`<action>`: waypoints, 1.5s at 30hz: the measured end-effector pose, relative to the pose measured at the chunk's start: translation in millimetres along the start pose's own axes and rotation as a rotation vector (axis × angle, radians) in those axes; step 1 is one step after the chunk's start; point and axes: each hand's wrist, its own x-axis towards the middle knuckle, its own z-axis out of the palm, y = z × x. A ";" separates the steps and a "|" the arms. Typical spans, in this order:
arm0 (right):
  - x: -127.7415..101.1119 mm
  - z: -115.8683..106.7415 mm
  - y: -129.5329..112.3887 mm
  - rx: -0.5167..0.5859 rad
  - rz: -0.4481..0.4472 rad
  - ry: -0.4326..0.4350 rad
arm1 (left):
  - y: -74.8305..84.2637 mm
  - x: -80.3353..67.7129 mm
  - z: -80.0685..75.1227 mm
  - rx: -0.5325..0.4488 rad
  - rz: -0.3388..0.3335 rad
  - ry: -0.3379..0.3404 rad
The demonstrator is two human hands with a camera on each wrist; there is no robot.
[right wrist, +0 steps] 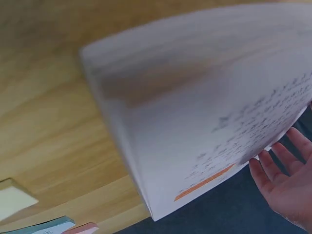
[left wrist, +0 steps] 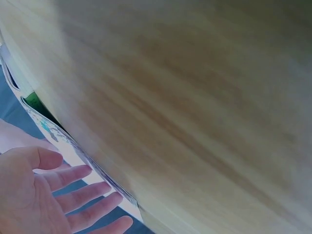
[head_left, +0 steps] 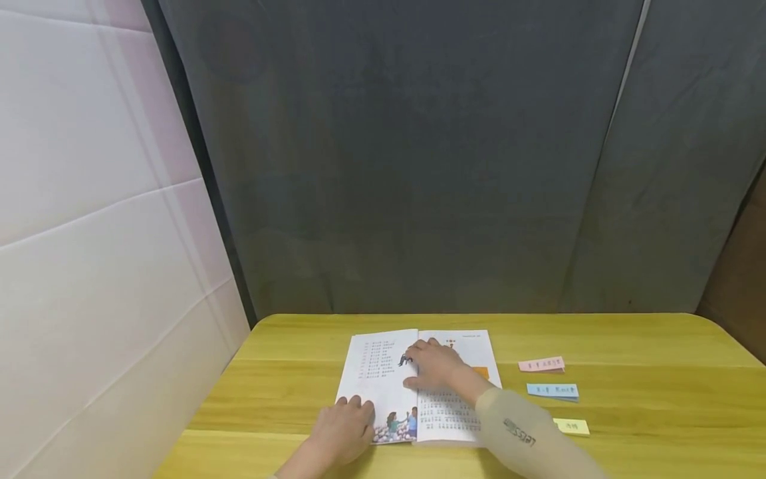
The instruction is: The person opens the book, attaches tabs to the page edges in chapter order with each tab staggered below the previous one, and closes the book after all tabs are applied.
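An open book (head_left: pixel 383 392) lies on the yellow wooden table, with printed text and coloured pictures on its pages. My left hand (head_left: pixel 344 429) rests on the lower left corner of the left page, its fingers extended. Over the upper middle of the book, near the fold, my right hand (head_left: pixel 435 364) touches the pages with spread fingers. In the right wrist view, the right hand (right wrist: pixel 287 180) lies at the far edge of the right page (right wrist: pixel 161 146). The left wrist view shows the left hand (left wrist: pixel 63 195) with loose, straight fingers beside the book's edge (left wrist: pixel 83 156).
Right of the book lie three paper slips with handwriting: a pink slip (head_left: pixel 541 364), a blue slip (head_left: pixel 553 391) and a yellow slip (head_left: pixel 572 426). A dark grey curtain (head_left: pixel 419 159) hangs behind the table (head_left: pixel 263 386). A white panel (head_left: pixel 102 219) stands at the left.
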 end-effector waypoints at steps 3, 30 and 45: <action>-4.2 0.5 -2.4 -0.019 -0.031 0.004 | 0.0 0.8 0.2 -0.001 0.002 -0.007; -20.6 13.3 -9.6 -0.083 -0.110 0.026 | -4.7 2.6 3.3 0.024 0.025 0.034; -47.4 23.7 -31.2 -0.163 -0.275 0.159 | -8.1 1.0 2.9 0.028 0.019 0.025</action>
